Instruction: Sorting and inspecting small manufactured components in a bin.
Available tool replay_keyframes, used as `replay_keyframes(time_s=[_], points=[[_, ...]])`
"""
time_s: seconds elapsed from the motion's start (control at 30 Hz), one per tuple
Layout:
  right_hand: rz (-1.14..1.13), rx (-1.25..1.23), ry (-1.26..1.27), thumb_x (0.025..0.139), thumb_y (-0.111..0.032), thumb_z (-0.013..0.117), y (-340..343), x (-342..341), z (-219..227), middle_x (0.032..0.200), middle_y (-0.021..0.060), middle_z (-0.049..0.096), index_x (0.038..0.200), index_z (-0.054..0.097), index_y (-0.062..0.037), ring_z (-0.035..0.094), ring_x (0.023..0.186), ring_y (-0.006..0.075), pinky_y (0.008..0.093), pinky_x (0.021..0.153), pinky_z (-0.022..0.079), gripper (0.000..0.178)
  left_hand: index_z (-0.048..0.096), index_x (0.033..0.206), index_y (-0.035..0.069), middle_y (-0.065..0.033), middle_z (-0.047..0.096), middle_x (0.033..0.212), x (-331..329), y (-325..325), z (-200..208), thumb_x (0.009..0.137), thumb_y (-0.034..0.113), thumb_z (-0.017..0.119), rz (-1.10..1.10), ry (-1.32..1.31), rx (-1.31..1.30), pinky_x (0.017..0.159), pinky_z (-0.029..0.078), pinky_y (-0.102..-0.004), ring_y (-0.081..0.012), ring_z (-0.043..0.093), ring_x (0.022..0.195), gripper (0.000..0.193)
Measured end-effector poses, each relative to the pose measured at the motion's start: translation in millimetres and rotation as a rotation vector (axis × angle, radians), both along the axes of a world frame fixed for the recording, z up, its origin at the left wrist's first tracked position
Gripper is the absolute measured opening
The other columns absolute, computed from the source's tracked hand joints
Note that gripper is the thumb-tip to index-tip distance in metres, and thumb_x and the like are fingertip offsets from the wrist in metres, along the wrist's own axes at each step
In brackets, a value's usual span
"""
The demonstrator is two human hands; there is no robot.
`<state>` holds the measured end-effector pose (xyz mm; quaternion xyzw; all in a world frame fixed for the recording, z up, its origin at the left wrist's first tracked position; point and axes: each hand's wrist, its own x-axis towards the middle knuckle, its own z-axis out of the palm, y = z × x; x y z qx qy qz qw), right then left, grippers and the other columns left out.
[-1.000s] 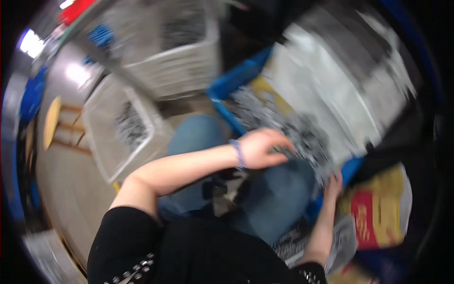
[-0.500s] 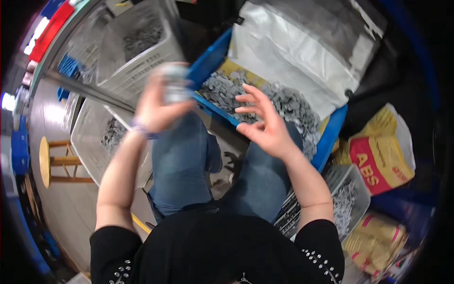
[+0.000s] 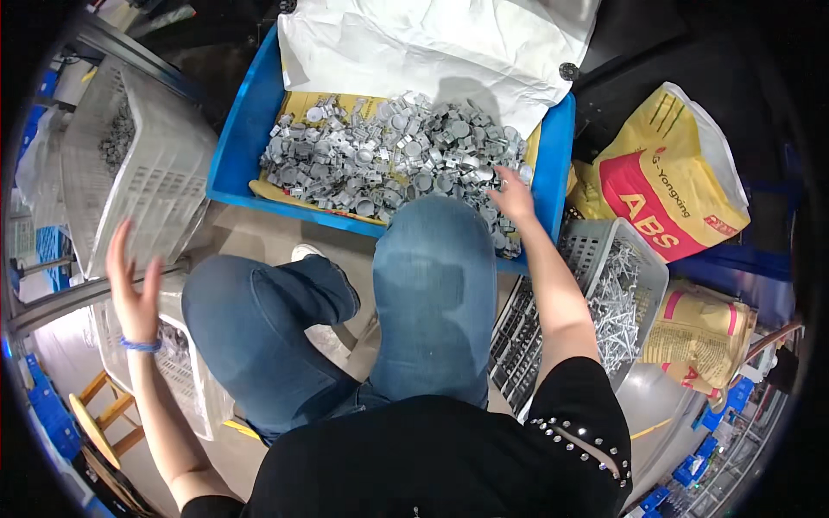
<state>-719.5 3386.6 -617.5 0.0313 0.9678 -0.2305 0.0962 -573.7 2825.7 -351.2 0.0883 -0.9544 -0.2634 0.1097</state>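
Note:
My left hand, with a blue band at its wrist, is raised at the left beside the white plastic crates. Its fingers are spread and slightly blurred, and nothing shows in them. At the right side of a blue bin, my right hand reaches over a heap of small grey plastic parts. Thumb and forefinger are apart at the heap's edge, with no part visibly lifted. Many of the grey parts have round cup-like ends. They lie on yellow sacking inside the bin.
A white sheet drapes over the bin's far side. Perforated crates with grey parts stand left. On the right are a yellow-and-red sack, a grey basket of thin pale pieces and a folded sack. A wooden stool stands lower left.
My left hand has let go of a pale grey thing and moved left to the crates. My right hand has come down to the heap. The view has turned, and my left leg has swung left.

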Motion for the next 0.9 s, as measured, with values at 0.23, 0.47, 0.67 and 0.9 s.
replay_keyframes(time_s=[0.23, 0.47, 0.67, 0.9], points=[[0.391, 0.533, 0.266, 0.073, -0.002, 0.053, -42, -43, -71, 0.127, 0.0157, 0.043, 0.134, 0.035, -0.0274, 0.058, 0.095, 0.0348, 0.0433, 0.079, 0.049, 0.068, 0.058, 0.112, 0.005, -0.0141, 0.055, 0.118, -108, 176, -7, 0.070, 0.011, 0.066, -0.758, -0.031, 0.169, 0.099, 0.035, -0.0420, -0.0332, 0.045, 0.118, 0.043], [0.374, 0.173, 0.221, 0.067, -0.009, 0.066, -19, -49, -55, 0.107, 0.0121, 0.052, 0.123, 0.044, -0.0140, 0.062, 0.087, 0.0232, 0.0343, 0.069, 0.052, 0.060, 0.056, 0.115, 0.003, -0.0090, 0.060, 0.111, -115, 161, -45, 0.081, 0.008, 0.059, -0.557, -0.342, 0.555, 0.090, 0.042, -0.0312, -0.0179, 0.054, 0.107, 0.034], [0.016, -1.073, 0.067, 0.075, 0.000, 0.067, -99, -15, 119, 0.108, 0.0081, 0.054, 0.123, 0.044, -0.0082, 0.059, 0.084, 0.0137, 0.0247, 0.070, 0.048, 0.054, 0.031, 0.138, 0.012, -0.0092, 0.041, 0.134, -111, 187, -57, 0.081, 0.003, 0.060, -0.419, -0.341, 1.000, 0.091, 0.043, -0.0330, -0.0212, 0.046, 0.117, 0.065], [0.704, -0.784, 0.084, 0.073, -0.004, 0.067, -196, 27, 268, 0.113, 0.0033, 0.053, 0.125, 0.044, -0.0143, 0.059, 0.075, 0.0130, 0.0252, 0.067, 0.050, 0.058, 0.025, 0.139, 0.010, -0.0129, 0.049, 0.120, -94, 211, -23, 0.084, 0.003, 0.056, -0.317, 0.320, 1.091, 0.085, 0.045, -0.0311, -0.0190, 0.052, 0.104, 0.063]])
